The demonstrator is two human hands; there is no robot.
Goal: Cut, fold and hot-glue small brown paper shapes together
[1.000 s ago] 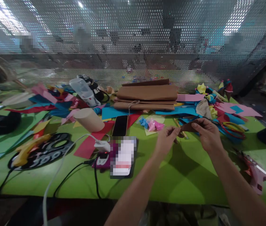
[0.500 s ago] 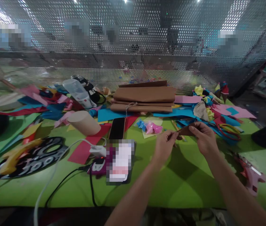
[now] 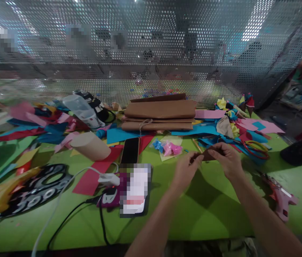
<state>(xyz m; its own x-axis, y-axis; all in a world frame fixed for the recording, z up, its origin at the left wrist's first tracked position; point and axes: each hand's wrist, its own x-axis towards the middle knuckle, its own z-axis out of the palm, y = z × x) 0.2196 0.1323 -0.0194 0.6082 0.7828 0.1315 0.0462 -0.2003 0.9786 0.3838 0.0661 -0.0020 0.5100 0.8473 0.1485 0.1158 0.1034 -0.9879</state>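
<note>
Between my two hands is a small piece of brown paper (image 3: 207, 155), pinched at both ends above the green table (image 3: 177, 221). My left hand (image 3: 185, 170) is closed on its left end, thumb pointing toward the other hand. At the right end, my right hand (image 3: 228, 161) grips the paper with thumb and fingers. The fingers hide part of the paper, which looks curved or folded. Just left of my hands lie small clear-wrapped blue and pink bundles (image 3: 170, 148) on a pale sheet. A thin yellow stick (image 3: 197, 145) lies behind my hands.
A pink glue gun (image 3: 283, 201) lies at the right, a yellow one (image 3: 14, 189) at the left on a black palette-shaped board. Folded brown paper (image 3: 161, 110), a beige cylinder (image 3: 90, 146), phones (image 3: 130, 151), cables and coloured paper scraps surround the work area. Perforated metal stands behind.
My hands have come slightly closer together, and less of the brown paper shows between them. The camera view has shifted a little, so the table's things sit further left.
</note>
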